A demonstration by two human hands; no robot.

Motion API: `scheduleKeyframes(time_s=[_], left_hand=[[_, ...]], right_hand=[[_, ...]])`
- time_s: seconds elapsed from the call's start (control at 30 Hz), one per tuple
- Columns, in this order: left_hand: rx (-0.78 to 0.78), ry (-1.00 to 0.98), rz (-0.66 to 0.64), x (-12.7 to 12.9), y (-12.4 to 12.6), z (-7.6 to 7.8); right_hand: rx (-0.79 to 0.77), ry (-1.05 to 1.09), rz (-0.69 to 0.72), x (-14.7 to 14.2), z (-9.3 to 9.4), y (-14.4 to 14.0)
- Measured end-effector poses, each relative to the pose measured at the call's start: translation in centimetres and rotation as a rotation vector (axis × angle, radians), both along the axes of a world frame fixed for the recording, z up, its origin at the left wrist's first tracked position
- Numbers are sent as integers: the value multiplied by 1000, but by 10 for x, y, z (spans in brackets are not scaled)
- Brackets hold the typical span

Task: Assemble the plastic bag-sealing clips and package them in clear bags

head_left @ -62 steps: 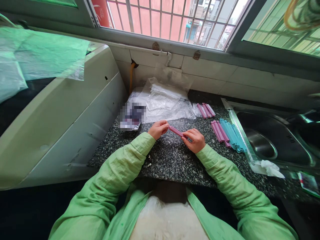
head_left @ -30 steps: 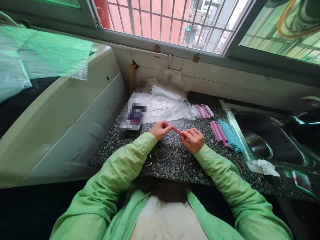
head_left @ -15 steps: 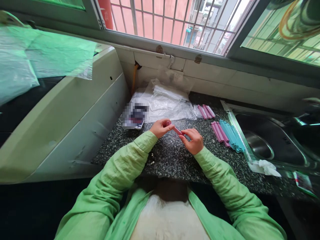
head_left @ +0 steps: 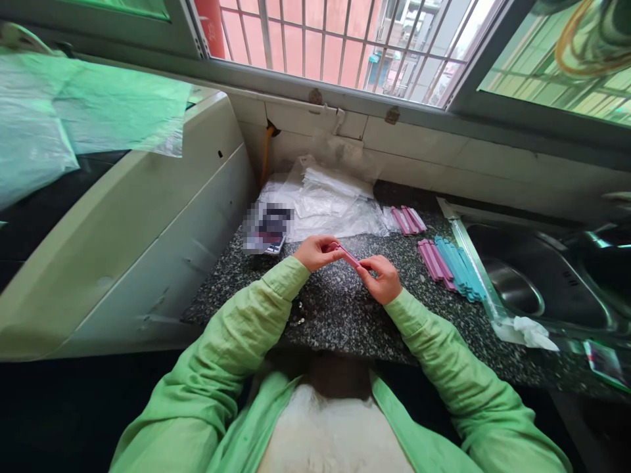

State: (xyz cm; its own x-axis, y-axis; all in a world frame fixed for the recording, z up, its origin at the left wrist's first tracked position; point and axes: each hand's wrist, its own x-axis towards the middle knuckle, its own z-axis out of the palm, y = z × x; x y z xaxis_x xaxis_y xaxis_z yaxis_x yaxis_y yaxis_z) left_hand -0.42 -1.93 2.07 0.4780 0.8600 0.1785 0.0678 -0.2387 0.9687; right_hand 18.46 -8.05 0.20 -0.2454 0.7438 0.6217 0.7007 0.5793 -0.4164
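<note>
While held above the counter (head_left: 340,309), a pink clip (head_left: 348,255) is pinched by left hand (head_left: 318,252) and right hand (head_left: 383,279)

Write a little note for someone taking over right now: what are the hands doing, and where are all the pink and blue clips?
Left hand pinches one end of a pink clip; right hand pinches the other end, above the speckled counter.
Done: hard to tell; one small pink pile lies near the clear plastic bags.
Left, probably: a row of pink clips and blue clips beside the sink.
Whether the held clip is open or snapped shut cannot be seen.
</note>
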Motion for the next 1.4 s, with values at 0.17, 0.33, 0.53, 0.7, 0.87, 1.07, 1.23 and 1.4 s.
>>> scheduleKeyframes(time_s=[0.17,0.33,0.53,0.7,0.87,1.07,1.23,1.4], left_hand=[[-10,11,-11,1,1,-2],[3,17,-7,1,0,-3],[-34,5,-2,2,-1,-2],[-35,12,2,2,-1,0],[-22,22,5,2,-2,2],[-8,25,5,2,-2,0],[3,35,22,3,-1,-2],[-1,35,30,4,-2,-2]], right_hand=[[-6,-19,-3,1,-1,0],[-30,-25,-13,2,-2,0],[-34,-26,-28,2,-3,0],[-54,-32,-39,1,-2,-1],[-60,-30,-43,1,-2,-1],[-42,-34,-38,1,-3,-1],[-60,-39,-52,2,-3,-1],[-50,-41,-57,2,-3,0]])
